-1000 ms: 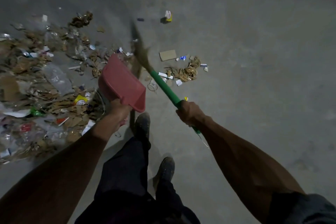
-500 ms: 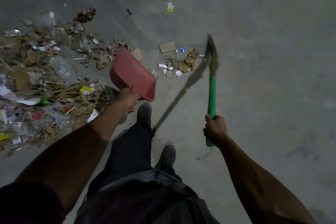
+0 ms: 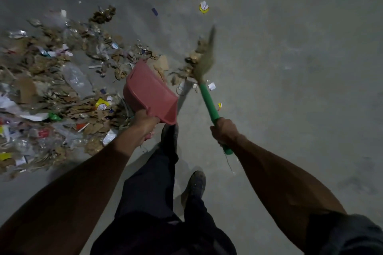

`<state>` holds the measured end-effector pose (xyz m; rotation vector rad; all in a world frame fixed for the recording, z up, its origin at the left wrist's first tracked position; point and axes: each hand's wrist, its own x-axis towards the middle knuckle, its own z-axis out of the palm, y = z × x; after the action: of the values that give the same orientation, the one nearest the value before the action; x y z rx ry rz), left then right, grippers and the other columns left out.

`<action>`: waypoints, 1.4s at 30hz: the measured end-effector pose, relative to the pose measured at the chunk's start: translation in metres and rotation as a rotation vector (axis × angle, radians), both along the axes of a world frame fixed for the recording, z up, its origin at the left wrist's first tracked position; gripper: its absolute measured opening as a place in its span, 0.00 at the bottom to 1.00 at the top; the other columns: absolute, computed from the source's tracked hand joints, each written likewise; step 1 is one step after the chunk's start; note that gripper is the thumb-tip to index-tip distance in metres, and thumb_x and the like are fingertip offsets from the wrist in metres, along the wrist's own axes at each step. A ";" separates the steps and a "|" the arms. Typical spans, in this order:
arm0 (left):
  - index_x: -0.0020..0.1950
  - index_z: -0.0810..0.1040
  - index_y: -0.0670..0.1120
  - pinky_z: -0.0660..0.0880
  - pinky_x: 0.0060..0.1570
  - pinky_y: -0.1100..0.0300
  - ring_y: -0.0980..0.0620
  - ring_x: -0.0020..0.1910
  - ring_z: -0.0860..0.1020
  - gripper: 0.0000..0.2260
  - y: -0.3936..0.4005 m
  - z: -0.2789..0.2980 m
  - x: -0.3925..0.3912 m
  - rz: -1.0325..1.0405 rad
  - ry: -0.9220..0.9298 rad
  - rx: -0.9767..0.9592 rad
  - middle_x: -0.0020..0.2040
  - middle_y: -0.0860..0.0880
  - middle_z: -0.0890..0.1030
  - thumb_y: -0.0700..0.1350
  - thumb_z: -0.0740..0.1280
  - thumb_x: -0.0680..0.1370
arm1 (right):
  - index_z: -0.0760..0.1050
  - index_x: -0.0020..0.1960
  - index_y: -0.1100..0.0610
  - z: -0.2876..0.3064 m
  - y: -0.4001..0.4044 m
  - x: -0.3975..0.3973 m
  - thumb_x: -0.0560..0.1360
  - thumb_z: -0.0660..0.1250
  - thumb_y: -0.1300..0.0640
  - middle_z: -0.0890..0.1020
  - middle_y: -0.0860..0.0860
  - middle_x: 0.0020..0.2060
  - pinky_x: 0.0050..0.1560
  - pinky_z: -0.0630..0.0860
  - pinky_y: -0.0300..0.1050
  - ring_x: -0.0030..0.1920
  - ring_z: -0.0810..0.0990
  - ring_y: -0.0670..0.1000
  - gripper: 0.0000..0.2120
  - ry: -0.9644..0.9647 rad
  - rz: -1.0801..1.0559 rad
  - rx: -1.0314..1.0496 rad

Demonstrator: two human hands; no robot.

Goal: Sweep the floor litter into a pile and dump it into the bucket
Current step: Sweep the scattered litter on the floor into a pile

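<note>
The big spread of brown cardboard scraps, plastic film and paper wrappers (image 3: 62,99) lies on the grey concrete floor (image 3: 290,68) just to the left of the red plastic dustpan (image 3: 151,94), which serves as the landmark here. The left hand (image 3: 143,125) grips the dustpan by its handle at the near end, fingers curled under it, with the pan's mouth tilted away and lifted off the floor. To the right of the dustpan the right hand (image 3: 224,131) is closed round the green plastic handle of a short straw broom (image 3: 204,62), low on the grip, with a stub of handle showing below the fist. The bristles are blurred and sit against a small clump of brown scraps (image 3: 191,62) just beyond the dustpan's far right corner. A yellow-and-white wrapper (image 3: 204,7) lies well beyond the dustpan, apart from everything else, and a smaller yellow bit (image 3: 219,106) sits just right of the broom handle. No bucket is in view. The litter looks light and loose: thin card flakes, crinkled film and paper that would scatter or lift under a hard flick, so short, low strokes towards the main heap seem wise. The clear plastic bottle (image 3: 77,78), left of the dustpan, will likely roll rather than slide. The broom is best held where it is, near the handle's end, for reach; the stiff pan is best held by its handle.
</note>
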<state>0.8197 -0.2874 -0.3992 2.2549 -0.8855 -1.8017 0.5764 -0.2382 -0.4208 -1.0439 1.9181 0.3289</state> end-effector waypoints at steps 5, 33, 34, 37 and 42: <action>0.45 0.72 0.44 0.59 0.17 0.67 0.51 0.24 0.64 0.03 0.000 -0.002 0.008 0.013 -0.025 -0.014 0.32 0.45 0.68 0.37 0.63 0.78 | 0.70 0.62 0.62 0.006 -0.029 0.034 0.81 0.61 0.52 0.78 0.61 0.54 0.41 0.72 0.47 0.46 0.79 0.59 0.16 -0.058 0.244 -0.074; 0.44 0.73 0.42 0.62 0.16 0.68 0.50 0.25 0.67 0.04 0.106 0.035 0.055 0.035 -0.004 -0.042 0.34 0.44 0.72 0.38 0.64 0.78 | 0.69 0.59 0.69 0.035 0.189 0.040 0.76 0.68 0.60 0.80 0.62 0.42 0.26 0.77 0.44 0.29 0.79 0.54 0.17 -0.165 -0.693 0.085; 0.44 0.73 0.42 0.62 0.16 0.69 0.50 0.25 0.67 0.03 0.100 0.030 0.066 0.035 -0.005 -0.038 0.34 0.44 0.72 0.38 0.64 0.78 | 0.69 0.60 0.68 0.029 0.174 0.057 0.76 0.69 0.58 0.81 0.62 0.46 0.30 0.80 0.47 0.32 0.81 0.56 0.18 -0.153 -0.626 0.092; 0.43 0.72 0.44 0.63 0.19 0.66 0.51 0.24 0.67 0.05 0.077 0.016 0.103 0.020 0.003 -0.018 0.33 0.45 0.72 0.39 0.64 0.79 | 0.69 0.59 0.64 0.018 0.119 0.112 0.76 0.68 0.57 0.81 0.60 0.50 0.28 0.80 0.44 0.33 0.82 0.54 0.16 -0.125 -0.447 0.087; 0.45 0.73 0.42 0.60 0.17 0.67 0.50 0.23 0.65 0.02 0.040 -0.003 0.165 0.020 -0.064 -0.005 0.32 0.44 0.72 0.38 0.62 0.78 | 0.69 0.58 0.62 0.006 0.025 0.197 0.78 0.66 0.58 0.80 0.59 0.47 0.33 0.82 0.50 0.33 0.82 0.55 0.12 -0.144 -0.244 0.057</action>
<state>0.9850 -0.2471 -0.4025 2.3214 -0.8743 -1.7260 0.7732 -0.2130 -0.4148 -0.7646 1.8701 0.1633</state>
